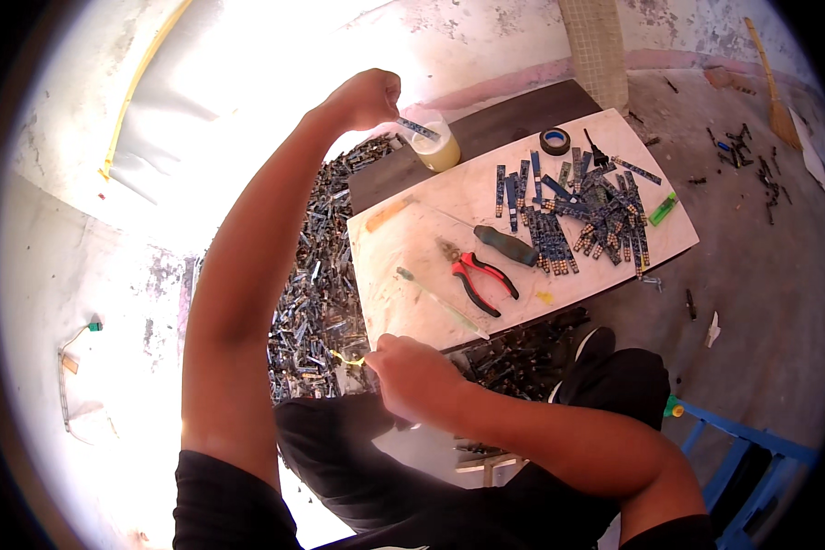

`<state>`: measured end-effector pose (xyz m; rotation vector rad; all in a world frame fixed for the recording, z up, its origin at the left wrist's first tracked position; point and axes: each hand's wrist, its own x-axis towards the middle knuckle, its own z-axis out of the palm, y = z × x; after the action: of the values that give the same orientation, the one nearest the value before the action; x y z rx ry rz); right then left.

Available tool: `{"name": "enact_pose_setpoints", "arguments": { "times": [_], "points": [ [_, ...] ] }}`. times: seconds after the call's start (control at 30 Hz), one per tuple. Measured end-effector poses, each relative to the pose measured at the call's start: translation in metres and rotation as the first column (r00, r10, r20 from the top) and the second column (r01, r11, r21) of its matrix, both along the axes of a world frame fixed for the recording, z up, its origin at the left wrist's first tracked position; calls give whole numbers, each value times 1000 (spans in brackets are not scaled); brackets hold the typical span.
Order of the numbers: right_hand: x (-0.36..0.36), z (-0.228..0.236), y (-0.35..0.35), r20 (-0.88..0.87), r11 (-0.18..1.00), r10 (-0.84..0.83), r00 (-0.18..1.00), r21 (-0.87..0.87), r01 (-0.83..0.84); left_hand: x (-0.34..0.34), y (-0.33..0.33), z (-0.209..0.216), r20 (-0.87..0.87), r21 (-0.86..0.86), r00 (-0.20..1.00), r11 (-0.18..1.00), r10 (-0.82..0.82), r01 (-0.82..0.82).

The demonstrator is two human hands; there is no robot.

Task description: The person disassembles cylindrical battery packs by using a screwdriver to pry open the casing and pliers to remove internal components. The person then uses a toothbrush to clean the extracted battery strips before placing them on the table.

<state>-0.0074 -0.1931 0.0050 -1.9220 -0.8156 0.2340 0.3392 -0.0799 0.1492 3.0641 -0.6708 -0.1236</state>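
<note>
Your left hand has its fingers closed on a blue strip, whose end is at the mouth of a cup containing pale-yellow matter. Your right hand is at a yellow strip; whether its fingers grip it, I cannot tell.

So the board sits on a table. Pile of strips takes up its right half, with the tape roll on the far side. Screwdriver is just left of the pile, pliers nearer than that, and a thin stick lies left of the pliers. Cup is by the board's far edge, left hand above it with one strip at the mouth. Right hand is off the near left corner, thin piece at its fingertips. Scrap heap is left of the table, broom far right, chair near right.
</note>
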Motion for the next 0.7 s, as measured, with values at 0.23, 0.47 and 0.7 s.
{"name": "enact_pose_setpoints", "arguments": {
  "times": [0.23, 0.47, 0.7],
  "points": [
    [-2, -4, 5, 20, 1000, -11, 1000, -13, 11, -6, 19, -20, -33, -85, 999, 996, 4, -7],
    [2, 0, 2, 0, 1000, 10, 1000, -20, -10, -16, 22, -21, -119, 34, 988, 995, 95, -92],
    [1, 0, 3, 26, 997, 27, 999, -74, -25, -32, 56, -44, 163, -111, 913, 926, 374, -360]
  ]
}}
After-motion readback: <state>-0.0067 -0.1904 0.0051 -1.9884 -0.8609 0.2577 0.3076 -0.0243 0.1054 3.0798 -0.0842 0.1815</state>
